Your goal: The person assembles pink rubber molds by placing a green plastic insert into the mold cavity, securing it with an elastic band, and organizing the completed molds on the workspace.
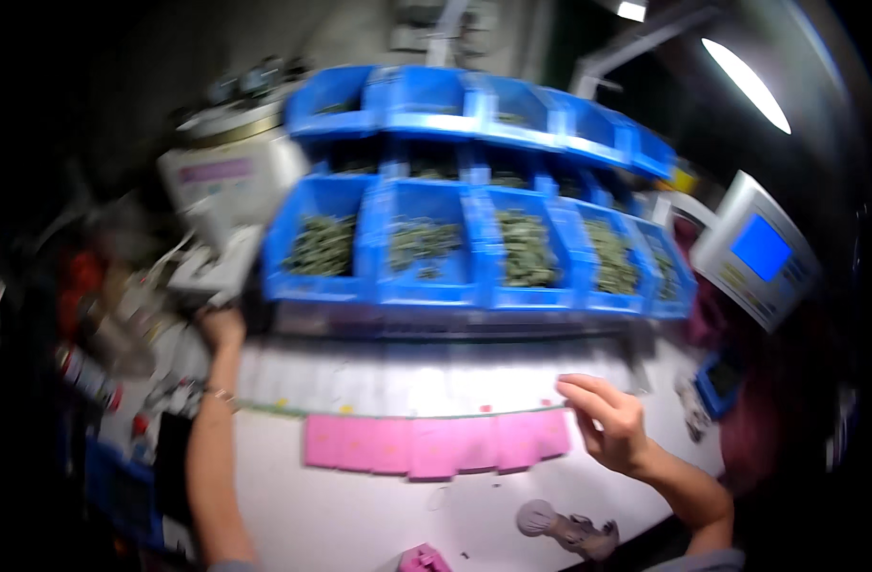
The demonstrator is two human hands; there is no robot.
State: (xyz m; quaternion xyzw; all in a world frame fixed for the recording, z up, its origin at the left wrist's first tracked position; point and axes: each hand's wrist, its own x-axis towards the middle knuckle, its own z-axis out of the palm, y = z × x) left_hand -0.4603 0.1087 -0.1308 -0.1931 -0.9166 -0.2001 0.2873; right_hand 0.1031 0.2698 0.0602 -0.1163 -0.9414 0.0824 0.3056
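My left hand point(224, 326) reaches to the front of a white box-like device point(217, 272) at the left. Its fingers are blurred and partly hidden against the device. Over the right end of a row of pink flat pieces point(436, 446), my right hand point(608, 419) hovers with fingers apart and slightly bent; nothing shows in it. The pink pieces lie side by side along the table. Behind them runs a pale strip of narrow sections point(407, 377) with a thin green front edge.
Tiers of blue bins point(426, 243) holding small greenish pieces stand behind the strip. A scale-like unit with a blue screen point(755, 253) is at the right. A grey object with a rounded end point(569, 531) and a pink block point(424, 559) lie near the front edge. Clutter fills the left.
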